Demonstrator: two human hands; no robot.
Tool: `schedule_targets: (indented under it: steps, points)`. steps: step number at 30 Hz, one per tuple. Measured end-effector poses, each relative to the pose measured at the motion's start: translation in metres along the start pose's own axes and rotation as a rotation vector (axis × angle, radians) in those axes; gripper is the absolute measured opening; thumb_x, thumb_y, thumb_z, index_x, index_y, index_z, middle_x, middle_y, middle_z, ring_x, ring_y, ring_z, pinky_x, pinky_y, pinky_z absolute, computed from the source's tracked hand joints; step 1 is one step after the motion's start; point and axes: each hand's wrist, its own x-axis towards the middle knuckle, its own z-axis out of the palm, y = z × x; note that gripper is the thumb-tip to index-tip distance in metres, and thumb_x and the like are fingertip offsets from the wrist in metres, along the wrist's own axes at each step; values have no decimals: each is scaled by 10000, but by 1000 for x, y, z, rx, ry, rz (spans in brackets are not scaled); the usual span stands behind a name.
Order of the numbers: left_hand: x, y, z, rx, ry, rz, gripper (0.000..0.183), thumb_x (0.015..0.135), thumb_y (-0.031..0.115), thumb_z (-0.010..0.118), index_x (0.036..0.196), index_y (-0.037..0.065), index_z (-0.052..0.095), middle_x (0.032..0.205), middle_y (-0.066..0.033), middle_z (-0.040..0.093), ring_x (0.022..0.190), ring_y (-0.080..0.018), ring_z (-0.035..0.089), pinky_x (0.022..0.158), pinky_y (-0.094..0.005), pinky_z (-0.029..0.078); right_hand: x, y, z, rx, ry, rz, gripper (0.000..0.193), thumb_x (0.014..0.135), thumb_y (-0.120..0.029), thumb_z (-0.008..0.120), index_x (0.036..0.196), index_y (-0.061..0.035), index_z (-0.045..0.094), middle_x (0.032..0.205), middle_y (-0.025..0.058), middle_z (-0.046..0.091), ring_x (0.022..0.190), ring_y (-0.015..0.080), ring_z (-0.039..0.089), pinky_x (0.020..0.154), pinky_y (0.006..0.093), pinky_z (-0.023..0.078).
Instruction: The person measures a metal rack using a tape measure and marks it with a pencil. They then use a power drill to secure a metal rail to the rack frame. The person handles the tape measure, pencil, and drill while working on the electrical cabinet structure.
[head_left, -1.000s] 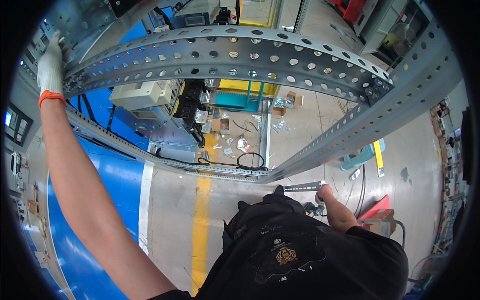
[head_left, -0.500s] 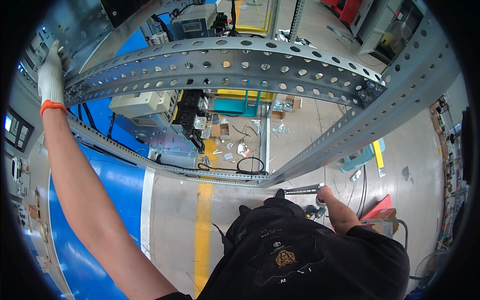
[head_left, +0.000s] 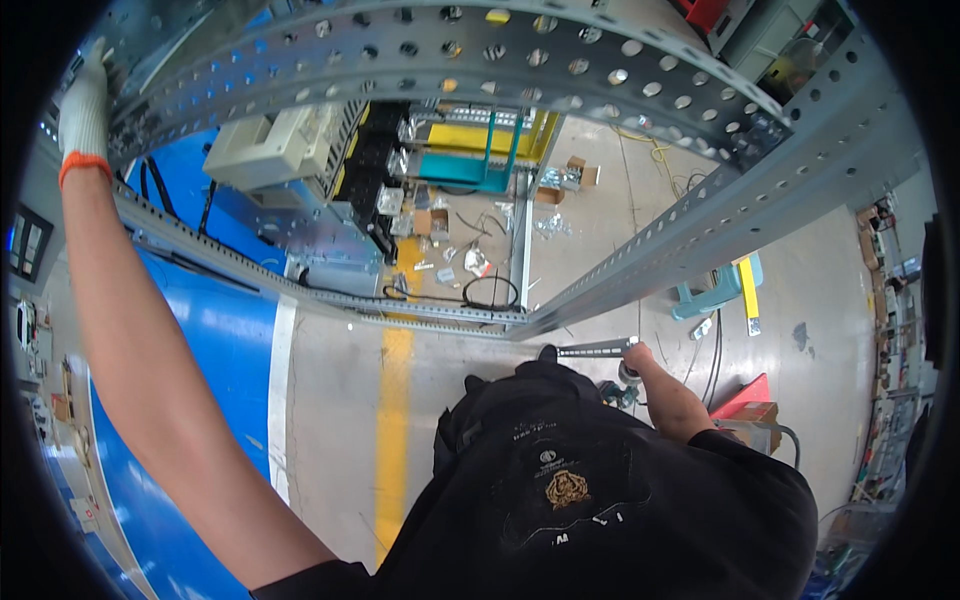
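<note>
My left hand [head_left: 84, 112], in a white knit glove with an orange cuff, reaches up to the far left corner of a grey metal frame. Its fingers look stretched out against the metal there; part of the hand is dim near the picture's rim. A perforated crossbar [head_left: 420, 65] runs right from that corner to a perforated upright [head_left: 700, 235]. Low on my right side, my right hand [head_left: 637, 354] is closed around the end of a slotted metal strip [head_left: 595, 349]. Just below it is a teal-and-black power drill [head_left: 618, 393]; whether the hand touches it I cannot tell.
Inside the frame are a beige-cased unit [head_left: 270, 150], black components [head_left: 375, 165] and a teal bracket [head_left: 465, 172]. Small boxes [head_left: 430, 222] and loose parts lie on the floor. A teal stool [head_left: 715, 290], cables and a red object [head_left: 740, 395] are to the right.
The view has shifted, so the crossbar sits higher and larger in the picture. My left hand stays at the frame's corner, and my right hand still has the slotted strip.
</note>
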Motion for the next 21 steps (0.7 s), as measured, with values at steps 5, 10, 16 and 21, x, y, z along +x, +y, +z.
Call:
schedule_targets:
  steps: [5,10,16,21]
  points:
    - [-1,4,4,26,-7,18,496,974,548,562,999,75,708,890,-45,731,719,-74,647,669,-205,472,-3,6,2,59,19,7,440,852,-360,696,1115,-6,700,1163,213,699,1123,353,663,924,423,555]
    - [-17,10,5,-63,14,8,479,974,527,586,1042,65,697,925,-67,738,724,-79,667,645,-188,496,-2,4,3,16,20,-28,434,850,-361,705,1107,-11,705,1167,213,698,1123,353,661,926,421,555]
    - [-16,10,5,-7,24,13,481,976,541,573,1016,77,693,906,-54,744,699,-60,654,625,-181,468,11,10,6,-12,16,-29,412,869,-361,684,1106,-24,711,1168,205,699,1120,343,665,925,417,556]
    - [-4,4,2,49,25,38,502,982,572,533,1005,97,694,876,-11,746,661,-33,619,613,-185,403,7,6,5,25,28,0,415,875,-370,671,1105,-27,714,1158,207,702,1111,343,669,918,418,557]
